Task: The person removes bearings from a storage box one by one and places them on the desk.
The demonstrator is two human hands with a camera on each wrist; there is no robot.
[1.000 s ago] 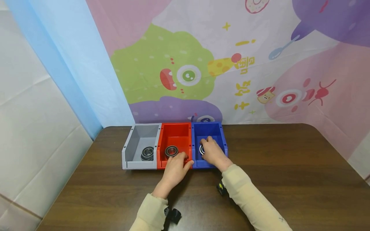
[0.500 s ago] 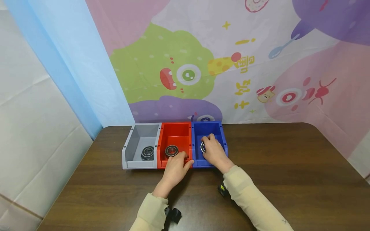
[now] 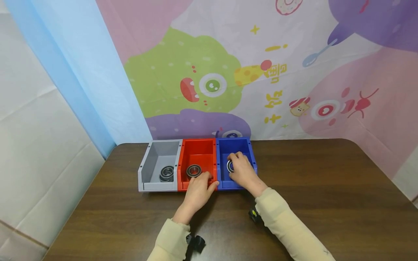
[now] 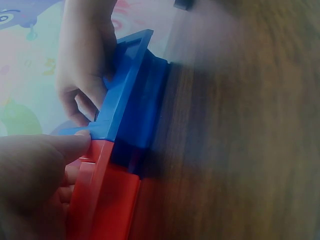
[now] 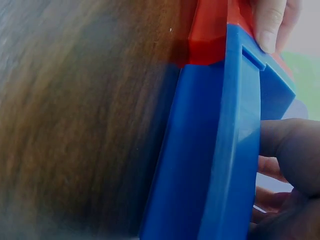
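Three bins stand side by side: a grey bin (image 3: 158,186), a red bin (image 3: 200,146) and a blue bin (image 3: 233,145). My left hand (image 3: 198,194) holds the red bin's front wall, fingers inside and thumb at its corner by the blue bin. Inside the blue bin, my right hand (image 3: 243,172) pinches a ball bearing (image 3: 229,166), partly hidden by the fingers. In the right wrist view the blue front wall hides the bearing. Another bearing (image 3: 194,171) lies in the red bin, just beyond my left fingers. Stacked or overlapping bearings (image 3: 167,174) sit in the grey bin.
The bins rest on a dark wooden table (image 3: 310,181), near its back edge. Behind it hangs a cartoon-printed cloth (image 3: 212,54). A white padded wall (image 3: 42,127) is on the left. Dark wrist devices (image 3: 197,243) hang under both sleeves.
My right hand and the bearing have shifted very slightly right and back within the blue bin. The right sleeve moved right a little. My left hand stays in place.
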